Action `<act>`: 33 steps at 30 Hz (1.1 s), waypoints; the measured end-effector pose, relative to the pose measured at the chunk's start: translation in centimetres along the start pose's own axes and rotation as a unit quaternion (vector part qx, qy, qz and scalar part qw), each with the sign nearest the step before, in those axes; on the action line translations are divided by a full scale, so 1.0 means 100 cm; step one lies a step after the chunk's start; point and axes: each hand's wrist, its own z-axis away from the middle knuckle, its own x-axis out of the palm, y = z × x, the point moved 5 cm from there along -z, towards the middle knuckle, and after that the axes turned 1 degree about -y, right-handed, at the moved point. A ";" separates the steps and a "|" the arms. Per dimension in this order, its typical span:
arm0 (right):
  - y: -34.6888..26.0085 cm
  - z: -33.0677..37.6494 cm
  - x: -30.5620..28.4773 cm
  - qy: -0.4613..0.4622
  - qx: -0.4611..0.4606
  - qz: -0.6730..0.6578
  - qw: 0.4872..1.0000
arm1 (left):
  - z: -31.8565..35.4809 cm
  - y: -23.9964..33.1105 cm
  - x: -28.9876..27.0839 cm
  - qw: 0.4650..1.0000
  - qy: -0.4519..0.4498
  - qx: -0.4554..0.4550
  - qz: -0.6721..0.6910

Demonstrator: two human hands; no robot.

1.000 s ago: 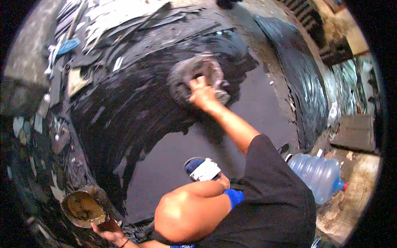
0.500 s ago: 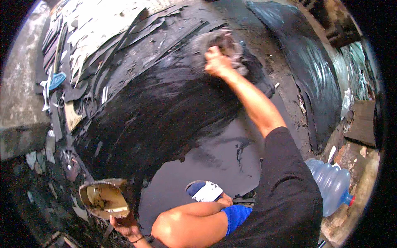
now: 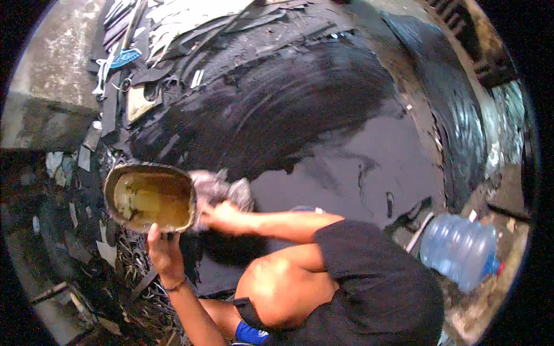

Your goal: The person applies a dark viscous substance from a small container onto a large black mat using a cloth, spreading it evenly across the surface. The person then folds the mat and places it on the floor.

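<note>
My left hand [image 3: 164,252] grips the near rim of an open rectangular tin [image 3: 151,197] holding yellowish-brown liquid, raised at the left. My right hand [image 3: 222,217] is closed on a crumpled grey rag [image 3: 222,189] that touches the tin's right edge. Beyond both hands lies a large black sheet [image 3: 300,109], wet and shiny with smeared streaks. My bent bare knee [image 3: 283,288] and black shirt fill the lower middle.
A clear blue water jug [image 3: 461,249] lies at the right. Scraps and strips of black and pale material [image 3: 173,23] are piled at the top left and along the left. A blue-handled tool [image 3: 124,57] lies among them. A concrete ledge [image 3: 46,86] runs at the far left.
My right hand has pulled the rag back from the far part of the black sheet to the tin. My left hand has lifted the tin higher and closer.
</note>
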 end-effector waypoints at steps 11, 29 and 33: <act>0.118 0.419 -0.184 0.093 0.724 0.170 0.663 | -0.002 -0.105 0.114 0.967 -0.208 -0.016 -0.145; 0.095 0.440 -0.157 0.239 0.569 0.077 0.783 | 0.030 -0.130 0.111 0.982 -0.115 0.016 -0.151; 0.173 0.344 -0.172 0.255 0.495 0.033 0.830 | 0.041 -0.076 0.044 0.983 -0.069 -0.167 -0.023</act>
